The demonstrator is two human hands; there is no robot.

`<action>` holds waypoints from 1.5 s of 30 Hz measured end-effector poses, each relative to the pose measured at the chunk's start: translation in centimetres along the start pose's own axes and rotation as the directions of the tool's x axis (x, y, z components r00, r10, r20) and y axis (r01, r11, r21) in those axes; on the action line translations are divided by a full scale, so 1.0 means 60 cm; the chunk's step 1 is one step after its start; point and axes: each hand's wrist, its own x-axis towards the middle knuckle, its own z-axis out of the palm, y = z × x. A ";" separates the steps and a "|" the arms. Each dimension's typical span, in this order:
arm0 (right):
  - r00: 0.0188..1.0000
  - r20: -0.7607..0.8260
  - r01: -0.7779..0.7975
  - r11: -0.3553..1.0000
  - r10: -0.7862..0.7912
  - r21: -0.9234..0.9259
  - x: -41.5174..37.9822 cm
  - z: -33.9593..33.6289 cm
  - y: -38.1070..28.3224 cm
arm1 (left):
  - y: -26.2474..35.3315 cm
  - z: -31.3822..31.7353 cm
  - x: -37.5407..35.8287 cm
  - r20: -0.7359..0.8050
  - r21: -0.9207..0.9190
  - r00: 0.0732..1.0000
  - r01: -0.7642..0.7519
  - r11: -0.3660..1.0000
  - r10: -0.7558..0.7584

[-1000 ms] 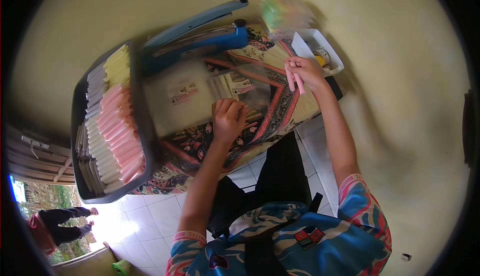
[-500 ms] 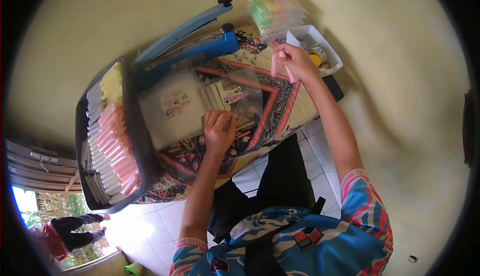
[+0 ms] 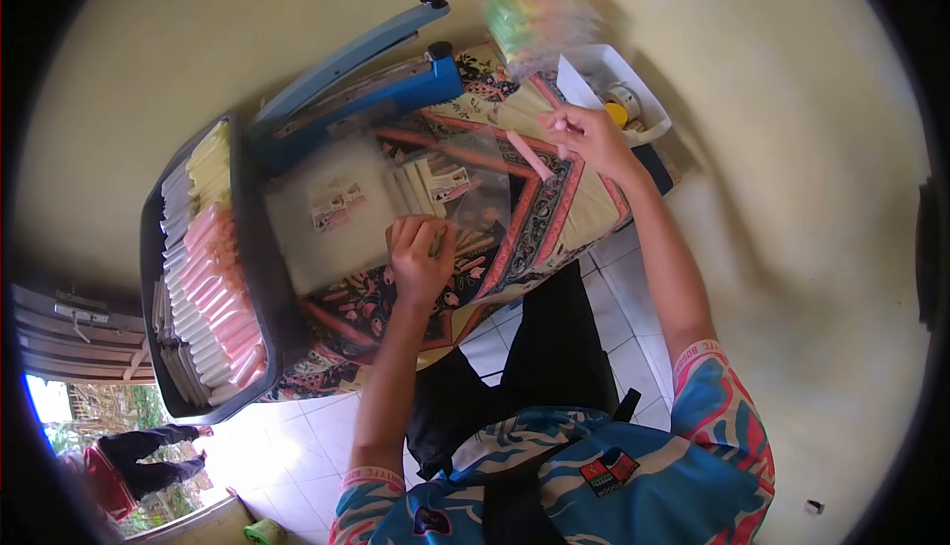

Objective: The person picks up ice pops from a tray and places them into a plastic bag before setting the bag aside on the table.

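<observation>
My left hand (image 3: pixel 422 260) is closed in a pinch on the near edge of a clear plastic bag (image 3: pixel 485 164). Inside or under the bag show a few pale sticks (image 3: pixel 408 192) and a small printed label (image 3: pixel 448 184). My right hand (image 3: pixel 591 139), over the far right of the table, has its fingers curled round a short pink stick (image 3: pixel 562 126), mostly hidden by them. Just left of those fingers, apart from them, a second pink stick (image 3: pixel 531 156) lies slanted over the cloth by the bag's right edge.
A black tray (image 3: pixel 269 317) of yellow, white and pink wrapped sticks (image 3: pixel 213 268) stands left. Behind are a blue heat sealer (image 3: pixel 366 95) with raised arm, stacked colourful packs (image 3: pixel 539 26) and a white box (image 3: pixel 648 100). Clear bags (image 3: pixel 336 233) lie on the patterned cloth (image 3: pixel 584 204). Another person (image 3: pixel 134 461) is outside.
One of the two pink sticks that was in my right hand is now out of it, lying to its left. The right hand has shifted slightly down; the left still pinches the bag.
</observation>
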 end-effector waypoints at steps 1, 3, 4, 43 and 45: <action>1.000 0.017 0.022 1.000 -0.022 -0.006 0.010 -0.004 -0.004 | 0.000 -0.001 0.000 0.001 0.000 1.000 0.007 1.000 -0.007; 0.997 -0.064 0.050 0.997 -0.053 -0.057 0.003 0.007 -0.013 | 0.001 -0.003 -0.001 -0.001 -0.003 1.000 0.015 1.000 -0.015; 0.995 -0.092 0.016 0.981 -0.035 -0.195 -0.008 0.014 -0.018 | 0.001 -0.004 -0.001 -0.002 -0.007 1.000 0.015 1.000 -0.015; 0.837 -0.432 0.164 0.907 -0.336 -0.387 -0.318 0.304 -0.137 | -0.016 0.002 -0.009 -0.081 -0.066 0.996 -0.029 0.997 0.024; 0.814 -0.449 0.173 0.892 -0.368 -0.417 -0.290 0.322 -0.134 | -0.016 0.001 -0.008 -0.080 -0.057 0.996 -0.043 0.997 0.038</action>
